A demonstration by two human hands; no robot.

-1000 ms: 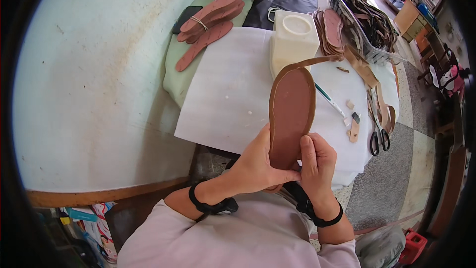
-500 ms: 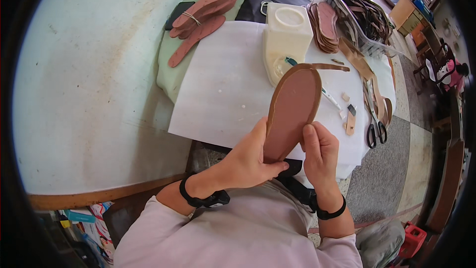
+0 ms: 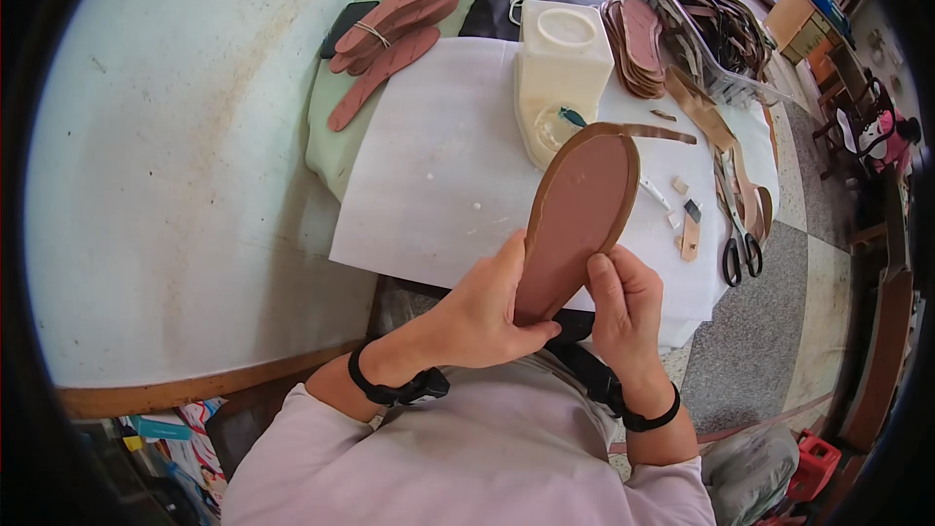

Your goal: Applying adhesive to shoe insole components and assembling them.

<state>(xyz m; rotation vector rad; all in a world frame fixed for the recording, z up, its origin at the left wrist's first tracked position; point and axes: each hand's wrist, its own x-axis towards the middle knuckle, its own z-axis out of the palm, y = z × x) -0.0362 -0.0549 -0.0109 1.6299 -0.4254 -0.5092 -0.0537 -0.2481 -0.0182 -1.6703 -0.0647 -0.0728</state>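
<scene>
A reddish-brown insole with a tan strip along its rim is held up between both my hands. The strip's loose end sticks out to the right from the top of the insole. My left hand is closed round the left edge and lower end. On the right edge, my right hand pinches the rim between thumb and bent fingers. Just behind the insole stands a cut-open cream plastic container with a green-tipped tool in it. A white handle shows to the insole's right.
White sheeting covers the worktable. Bundled insoles lie at the back left, and more insoles beside the container. At the right are scissors, a tan strip, small scraps and a clear bin of dark strips.
The insole's top has tipped slightly to the right, and the loose strip end has moved right with it. My right thumb has shifted a little down and left along the rim.
</scene>
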